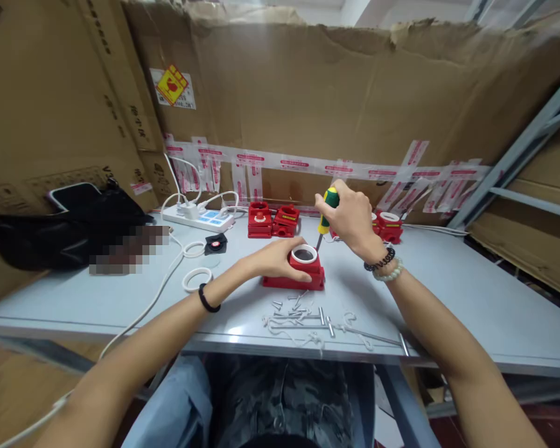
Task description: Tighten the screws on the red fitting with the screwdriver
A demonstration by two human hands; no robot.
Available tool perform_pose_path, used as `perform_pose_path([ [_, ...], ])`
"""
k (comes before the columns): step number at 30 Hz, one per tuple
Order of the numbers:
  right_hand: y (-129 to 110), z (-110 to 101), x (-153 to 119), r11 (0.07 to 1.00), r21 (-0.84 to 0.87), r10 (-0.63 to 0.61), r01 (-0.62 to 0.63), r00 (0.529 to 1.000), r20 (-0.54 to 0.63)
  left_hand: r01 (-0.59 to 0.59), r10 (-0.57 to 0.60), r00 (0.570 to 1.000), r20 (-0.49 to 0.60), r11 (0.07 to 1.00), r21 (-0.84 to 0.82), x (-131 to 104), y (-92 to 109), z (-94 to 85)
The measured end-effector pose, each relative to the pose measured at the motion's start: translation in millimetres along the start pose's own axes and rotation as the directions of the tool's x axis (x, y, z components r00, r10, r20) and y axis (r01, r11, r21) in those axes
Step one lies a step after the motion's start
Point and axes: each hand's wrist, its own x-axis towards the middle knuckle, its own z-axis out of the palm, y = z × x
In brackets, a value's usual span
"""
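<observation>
A red box-like housing [293,282] with a white ring [304,253] on its top sits on the table in front of me. My left hand [282,260] grips it from the left, thumb on the near side and fingers behind. Above its right rear corner, my right hand [352,214] is wrapped round the green and yellow handle of a screwdriver [325,218]. The shaft points down with its tip at the housing's top edge; the exact contact is hard to make out. Screws [298,306] and metal T-shaped rods [303,323] with white string lie nearer to me.
Red housings [260,225] stand at the back, with another [389,229] behind my right wrist. White rings [197,279], a power strip [198,219] with cables, and a black bag [65,230] with a phone [74,195] are on the left. A cardboard wall [298,99] closes off the rear.
</observation>
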Motion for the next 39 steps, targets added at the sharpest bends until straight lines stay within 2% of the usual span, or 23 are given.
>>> perform_pose_path([
  [4,-1.8,-0.3,-1.2,1.000,-0.003,0.015,-0.015,1.000,-0.011,-0.007,-0.011,0.993,-0.120,0.989,-0.151,-4.9,-6.6,10.9],
  [7,-2.1,-0.5,-2.8,1.000,0.024,0.018,-0.018,1.000,-0.025,-0.019,-0.013,0.985,-0.172,0.983,-0.185,-8.6,-10.0,15.8],
  [12,0.3,3.1,-6.1,0.994,0.110,0.005,0.001,0.998,-0.055,-0.049,0.024,0.989,-0.144,0.984,-0.172,-13.8,-12.3,12.9],
  [16,2.9,3.9,-2.9,0.960,0.273,-0.048,0.061,0.997,-0.052,-0.036,0.024,0.995,-0.098,0.991,-0.132,-15.2,-13.1,8.9],
  [18,2.9,-1.9,1.5,0.934,0.348,-0.058,0.084,0.995,-0.086,-0.039,0.028,0.996,-0.088,0.991,-0.125,-15.0,-13.0,7.8],
  [22,0.9,-28.8,6.7,0.876,0.461,-0.015,0.140,0.964,-0.264,-0.048,0.039,0.996,-0.085,0.992,-0.118,-14.5,-11.7,6.6],
  [24,1.3,-43.1,2.0,0.827,0.543,0.009,0.148,0.961,-0.276,-0.047,0.038,0.996,-0.082,0.993,-0.105,-14.5,-10.9,6.1],
  [26,4.1,-50.8,-8.9,0.775,0.622,0.039,0.111,0.974,-0.221,-0.033,0.025,0.996,-0.087,0.995,-0.095,-14.5,-10.1,5.7],
  [28,9.1,-48.4,-23.6,0.717,0.697,0.073,0.005,0.994,-0.082,-0.023,0.014,0.995,-0.099,0.996,-0.091,-14.3,-9.6,5.4],
  [30,14.8,-36.9,-37.9,0.672,0.732,0.074,-0.109,0.994,0.079,-0.027,0.017,0.994,-0.106,0.996,-0.088,-13.7,-9.7,5.2],
  [33,20.9,-14.4,-52.2,0.628,0.745,0.095,-0.225,0.972,0.214,-0.027,0.020,0.994,-0.106,0.997,-0.068,-12.6,-11.0,4.7],
  [36,22.9,-1.7,-56.6,0.616,0.743,0.103,-0.261,0.962,0.252,-0.008,0.002,0.995,-0.100,0.998,-0.057,-11.8,-12.3,4.1],
  [39,23.7,-1.7,-56.1,0.639,0.729,0.115,-0.245,0.968,0.224,-0.009,0.001,0.996,-0.089,0.997,-0.083,-11.9,-12.2,3.8],
])
